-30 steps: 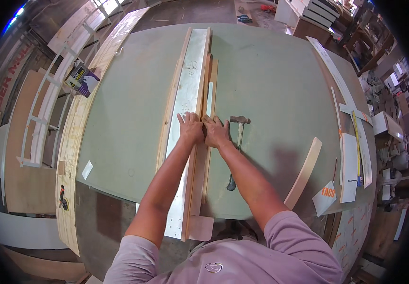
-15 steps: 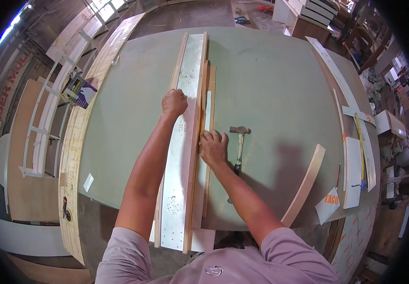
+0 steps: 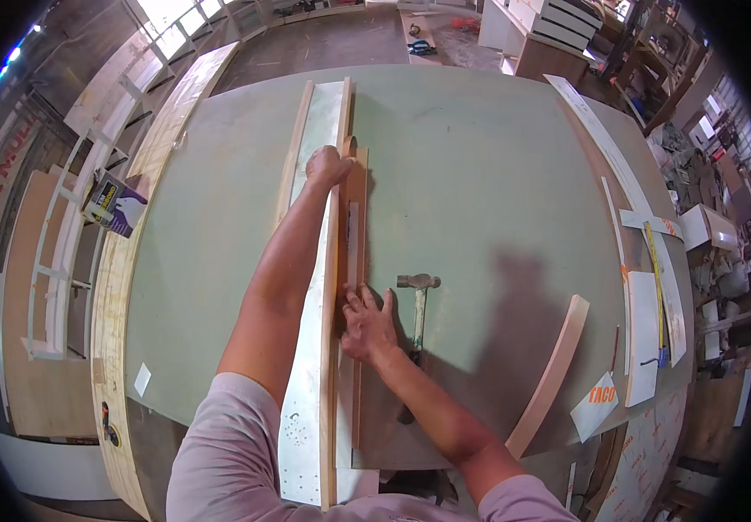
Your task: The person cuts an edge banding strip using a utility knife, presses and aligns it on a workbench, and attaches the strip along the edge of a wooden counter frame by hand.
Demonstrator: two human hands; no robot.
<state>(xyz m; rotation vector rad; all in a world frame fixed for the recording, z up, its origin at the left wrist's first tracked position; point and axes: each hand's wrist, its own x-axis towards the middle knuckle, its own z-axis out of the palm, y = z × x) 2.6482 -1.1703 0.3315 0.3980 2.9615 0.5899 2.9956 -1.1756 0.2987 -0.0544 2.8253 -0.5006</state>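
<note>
The long panel (image 3: 304, 435), with a pale, shiny face between 2 wooden rails, lies on the green worktable (image 3: 471, 183), running from between 11 and 12 o'clock down to between 6 and 7 o'clock of the view. The left hand (image 3: 327, 165) is at the panel's far part, by its right rail, with fingers curled together; I cannot tell whether they are clamped on the rail. The right hand (image 3: 368, 329) is at 5 o'clock from it, its fingers apart and touching the narrow strips (image 3: 355, 187) along the panel's 3 o'clock side.

Near the right hand, between 1 and 2 o'clock, is a hammer (image 3: 419, 304), its handle toward 6 o'clock and partly hidden by the right forearm. Well apart, between 3 and 4 o'clock, lies a curved wooden piece (image 3: 554, 370). A yellow tape measure (image 3: 654, 261) lies between 2 and 3 o'clock, and a can (image 3: 114, 205) is roughly at the left hand's 9 o'clock.
</note>
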